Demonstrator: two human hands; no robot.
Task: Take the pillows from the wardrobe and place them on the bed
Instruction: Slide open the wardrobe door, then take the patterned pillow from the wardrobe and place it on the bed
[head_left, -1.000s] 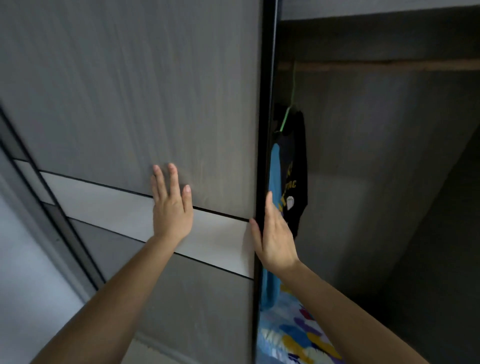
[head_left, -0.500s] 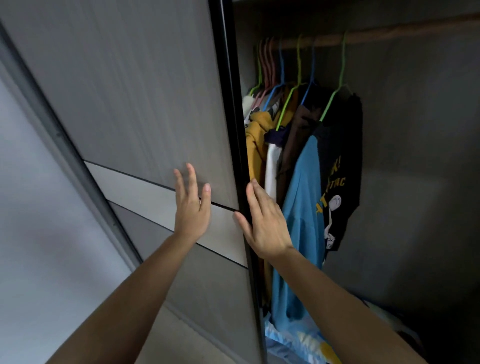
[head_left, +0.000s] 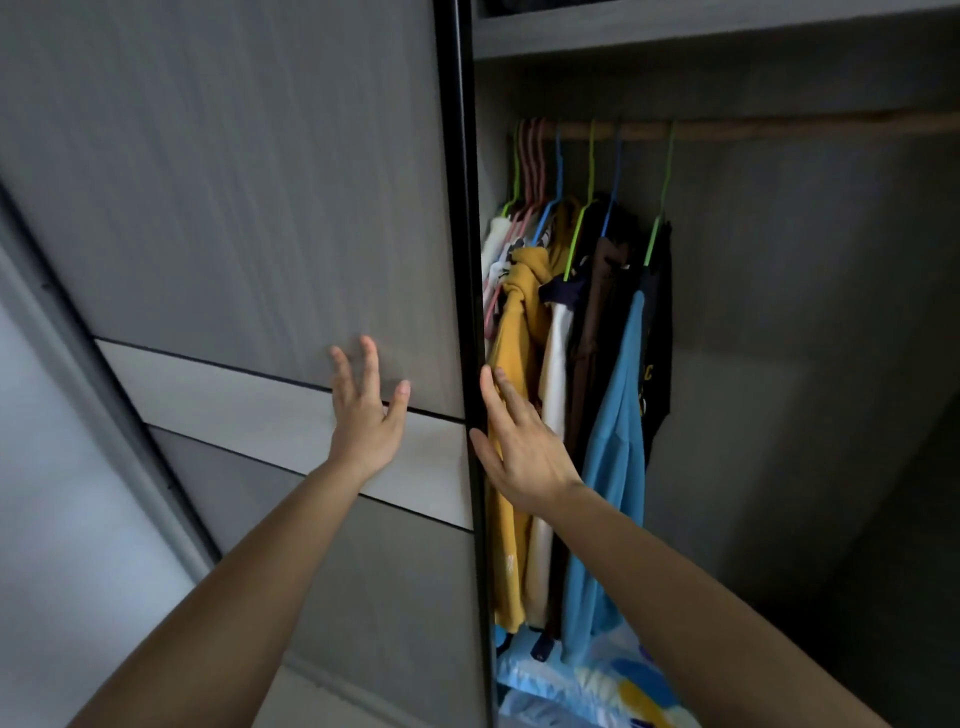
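The grey sliding wardrobe door fills the left half of the view. My left hand lies flat on its pale middle band, fingers spread. My right hand is open against the door's black edge, fingers alongside it. At the bottom of the open wardrobe lies a pillow in a light blue cover with blue and yellow patches, partly hidden by the hanging clothes and my right arm.
Several clothes hang on coloured hangers from a wooden rail: yellow, white, brown, light blue and black. A shelf runs above the rail. The wardrobe's right part is dark and bare. A pale wall stands at far left.
The door has slid left under both hands, and the opening is wider. More hanging clothes and the rail have come into sight.
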